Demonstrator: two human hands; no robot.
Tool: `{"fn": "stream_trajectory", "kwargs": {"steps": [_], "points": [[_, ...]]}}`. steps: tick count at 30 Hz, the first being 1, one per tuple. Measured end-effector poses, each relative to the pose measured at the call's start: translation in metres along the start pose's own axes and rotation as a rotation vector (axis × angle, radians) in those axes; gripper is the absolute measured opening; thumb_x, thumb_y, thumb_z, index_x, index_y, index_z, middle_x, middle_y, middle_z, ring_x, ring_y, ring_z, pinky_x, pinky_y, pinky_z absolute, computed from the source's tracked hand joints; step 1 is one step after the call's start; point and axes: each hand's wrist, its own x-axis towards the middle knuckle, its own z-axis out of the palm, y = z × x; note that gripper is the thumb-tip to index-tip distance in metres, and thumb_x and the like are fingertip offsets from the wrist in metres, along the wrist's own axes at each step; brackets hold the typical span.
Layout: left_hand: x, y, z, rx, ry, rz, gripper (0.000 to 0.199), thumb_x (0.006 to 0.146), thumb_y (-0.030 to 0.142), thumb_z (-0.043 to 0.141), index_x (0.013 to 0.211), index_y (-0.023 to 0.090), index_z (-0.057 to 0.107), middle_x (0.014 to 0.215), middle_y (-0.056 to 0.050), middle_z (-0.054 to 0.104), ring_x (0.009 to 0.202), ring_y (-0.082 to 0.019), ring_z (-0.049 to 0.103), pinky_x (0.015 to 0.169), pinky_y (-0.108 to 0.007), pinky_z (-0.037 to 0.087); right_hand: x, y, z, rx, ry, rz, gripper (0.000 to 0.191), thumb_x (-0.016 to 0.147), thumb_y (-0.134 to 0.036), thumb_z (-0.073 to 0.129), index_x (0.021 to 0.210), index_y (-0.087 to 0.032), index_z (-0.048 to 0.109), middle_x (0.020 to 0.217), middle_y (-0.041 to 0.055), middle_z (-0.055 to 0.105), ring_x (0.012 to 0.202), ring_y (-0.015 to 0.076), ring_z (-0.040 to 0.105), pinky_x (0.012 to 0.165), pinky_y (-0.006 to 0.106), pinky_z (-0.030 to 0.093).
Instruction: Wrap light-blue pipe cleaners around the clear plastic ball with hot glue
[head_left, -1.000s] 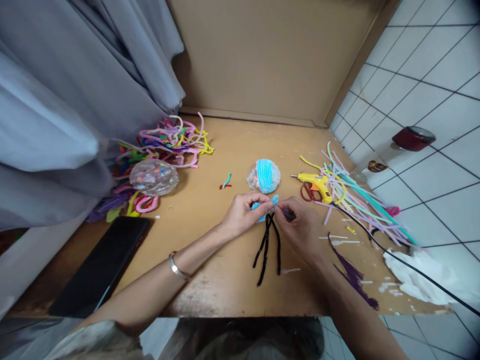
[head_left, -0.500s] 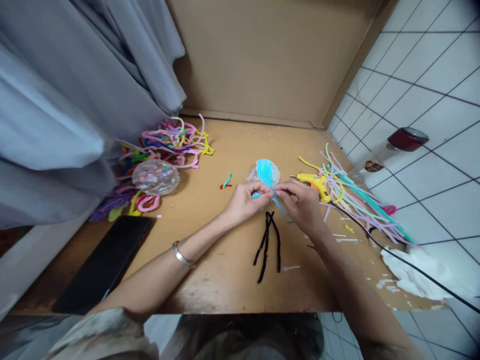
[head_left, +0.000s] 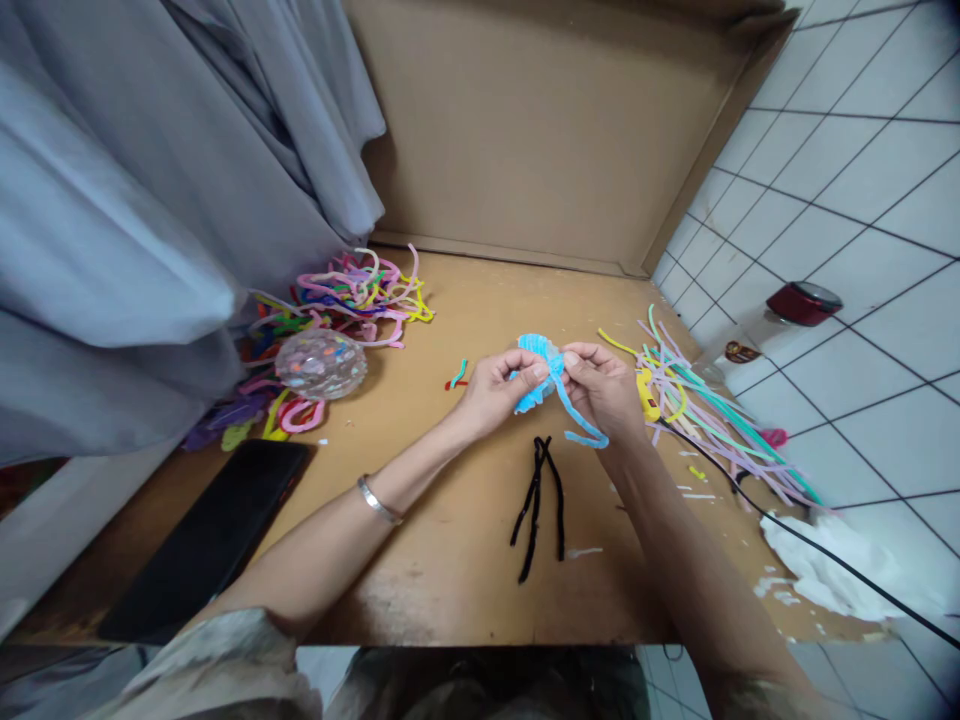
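Note:
Both hands meet over the middle of the table at a bundle of blue pipe cleaners (head_left: 533,346), laid side by side in a fan-like shape. My left hand (head_left: 495,395) pinches the bundle from the left, thumb and fingers closed on it. From the right, my right hand (head_left: 606,388) grips its gathered end between thumb and fingertips. A loose blue tail (head_left: 576,412) hangs below the fingers and bends to the right. What lies behind the bundle is mostly hidden. Several black pipe cleaners (head_left: 534,515) lie just below the hands.
At left are a speckled clear ball (head_left: 321,363), tangled coloured pipe cleaners (head_left: 352,290) and a black phone (head_left: 210,540). At right lie a yellow glue gun (head_left: 647,394) with its cord, straight pipe cleaners (head_left: 720,400), white tissue (head_left: 832,565) and a red-capped bottle (head_left: 772,325).
The blue bundle has been turned and its tail now hangs out longer below the fingers. My right hand has shifted slightly right and now covers the glue gun's nozzle. The view has tilted a little.

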Motion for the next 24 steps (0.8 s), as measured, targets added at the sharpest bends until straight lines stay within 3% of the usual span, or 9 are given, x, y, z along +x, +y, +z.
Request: {"fn": "stream_trajectory", "kwargs": {"steps": [2, 7, 12, 16, 19, 22, 24], "points": [[-0.003, 0.002, -0.002, 0.084, 0.014, 0.024, 0.038, 0.077, 0.051, 0.068, 0.074, 0.014, 0.061, 0.06, 0.003, 0.052, 0.051, -0.006, 0.041, 0.05, -0.019, 0.033, -0.005, -0.005, -0.004, -0.218, -0.035, -0.103, 0.015, 0.074, -0.034, 0.067, 0.08, -0.02, 0.065, 0.058, -0.0021, 0.061, 0.052, 0.0125, 0.057, 0.053, 0.028, 0.049], [-0.008, 0.003, -0.005, 0.212, 0.011, 0.015, 0.036, 0.08, 0.048, 0.063, 0.068, 0.015, 0.055, 0.059, 0.004, 0.045, 0.052, -0.006, 0.038, 0.05, -0.02, 0.032, -0.017, -0.012, -0.015, -0.847, -0.172, -0.542, 0.013, 0.087, -0.025, 0.054, 0.082, -0.021, 0.065, 0.078, 0.0046, 0.066, 0.072, 0.0167, 0.06, 0.069, 0.03, 0.047], [-0.009, 0.004, -0.002, 0.241, -0.009, 0.035, 0.034, 0.082, 0.046, 0.061, 0.067, 0.016, 0.054, 0.06, 0.004, 0.046, 0.054, -0.007, 0.039, 0.053, -0.021, 0.034, -0.022, -0.006, -0.017, -1.137, -0.179, -0.631, 0.02, 0.09, -0.022, 0.048, 0.073, -0.021, 0.058, 0.07, 0.0043, 0.058, 0.067, 0.0163, 0.053, 0.062, 0.029, 0.038], [-0.012, 0.004, 0.001, 0.289, -0.042, 0.064, 0.029, 0.084, 0.041, 0.06, 0.071, 0.015, 0.057, 0.064, 0.003, 0.05, 0.058, -0.008, 0.043, 0.057, -0.021, 0.036, -0.023, -0.001, -0.013, -0.971, -0.003, -0.572, 0.018, 0.083, -0.018, 0.051, 0.065, -0.021, 0.05, 0.063, -0.0004, 0.051, 0.059, 0.013, 0.047, 0.057, 0.027, 0.034], [-0.014, 0.001, 0.003, 0.276, -0.08, 0.069, 0.029, 0.084, 0.043, 0.06, 0.074, 0.015, 0.059, 0.065, 0.002, 0.051, 0.059, -0.008, 0.043, 0.057, -0.021, 0.036, -0.018, -0.002, -0.015, -0.624, 0.168, -0.35, 0.013, 0.079, -0.023, 0.054, 0.067, -0.022, 0.05, 0.056, -0.0038, 0.047, 0.052, 0.0114, 0.043, 0.051, 0.025, 0.033], [-0.014, -0.003, 0.002, 0.221, -0.036, 0.039, 0.034, 0.082, 0.048, 0.06, 0.074, 0.015, 0.056, 0.064, 0.003, 0.049, 0.057, -0.008, 0.041, 0.054, -0.021, 0.034, -0.009, -0.007, -0.023, -0.228, 0.11, -0.108, 0.015, 0.081, -0.033, 0.053, 0.071, -0.023, 0.048, 0.057, -0.0043, 0.049, 0.05, 0.0112, 0.045, 0.048, 0.024, 0.036], [-0.014, -0.006, 0.0, 0.17, 0.013, 0.004, 0.038, 0.081, 0.052, 0.06, 0.074, 0.016, 0.053, 0.063, 0.004, 0.046, 0.055, -0.008, 0.039, 0.052, -0.02, 0.033, -0.005, -0.01, -0.028, -0.041, 0.026, -0.03, 0.018, 0.081, -0.038, 0.054, 0.074, -0.023, 0.046, 0.072, -0.0003, 0.059, 0.062, 0.0132, 0.056, 0.054, 0.025, 0.044]]}}
